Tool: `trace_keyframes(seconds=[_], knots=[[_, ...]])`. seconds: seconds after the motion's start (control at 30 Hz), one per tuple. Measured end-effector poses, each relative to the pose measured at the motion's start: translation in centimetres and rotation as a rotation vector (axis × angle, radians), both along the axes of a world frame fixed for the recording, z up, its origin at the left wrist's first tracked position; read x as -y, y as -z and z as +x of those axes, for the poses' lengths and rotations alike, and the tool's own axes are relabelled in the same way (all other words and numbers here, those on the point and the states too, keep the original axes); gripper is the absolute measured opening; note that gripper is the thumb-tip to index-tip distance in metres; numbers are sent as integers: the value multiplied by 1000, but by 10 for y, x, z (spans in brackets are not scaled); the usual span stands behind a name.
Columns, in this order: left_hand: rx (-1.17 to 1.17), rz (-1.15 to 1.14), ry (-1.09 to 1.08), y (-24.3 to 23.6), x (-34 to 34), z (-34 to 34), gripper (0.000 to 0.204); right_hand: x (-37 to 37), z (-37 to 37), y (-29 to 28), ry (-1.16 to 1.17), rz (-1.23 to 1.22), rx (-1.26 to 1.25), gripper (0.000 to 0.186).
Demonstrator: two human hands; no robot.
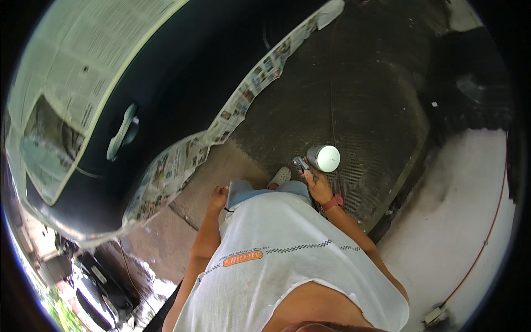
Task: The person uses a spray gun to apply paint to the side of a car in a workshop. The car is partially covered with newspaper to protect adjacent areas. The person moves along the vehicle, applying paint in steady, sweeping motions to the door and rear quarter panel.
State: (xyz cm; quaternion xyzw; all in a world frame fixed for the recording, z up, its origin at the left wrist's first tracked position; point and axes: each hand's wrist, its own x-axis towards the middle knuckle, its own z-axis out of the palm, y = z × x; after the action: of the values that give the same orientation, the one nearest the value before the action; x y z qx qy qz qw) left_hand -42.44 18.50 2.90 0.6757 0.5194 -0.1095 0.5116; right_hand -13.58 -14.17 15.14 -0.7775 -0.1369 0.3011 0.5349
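Note:
In my right hand is a spray gun, held out in front of my body with the fingers wrapped round its handle. Its round cup has a white top and sits beside the gun's metal body. My left hand hangs by my hip, fingers loosely curled, and nothing shows in it. To the left stands a dark car body panel with a door handle. Newspaper is taped along its lower edge, and more newspaper masking covers the window area.
A dark, textured floor lies ahead, with lighter concrete nearer on the left. A thin hose or cord runs along the floor ahead. On the right, a red cord crosses a white surface. Black equipment stands lower left.

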Motion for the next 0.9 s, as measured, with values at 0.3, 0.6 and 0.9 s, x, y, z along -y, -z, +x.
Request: trace_keyframes(seconds=[0.3,0.6,0.9], knots=[[-155,57,353,45,-21,136,51,98,65,-13,333,-178,148,45],[-279,-45,594,65,-21,288,48,119,140,-14,535,-328,46,50],[-202,-62,512,43,-7,555,42,142,295,26,527,-487,112,49]])
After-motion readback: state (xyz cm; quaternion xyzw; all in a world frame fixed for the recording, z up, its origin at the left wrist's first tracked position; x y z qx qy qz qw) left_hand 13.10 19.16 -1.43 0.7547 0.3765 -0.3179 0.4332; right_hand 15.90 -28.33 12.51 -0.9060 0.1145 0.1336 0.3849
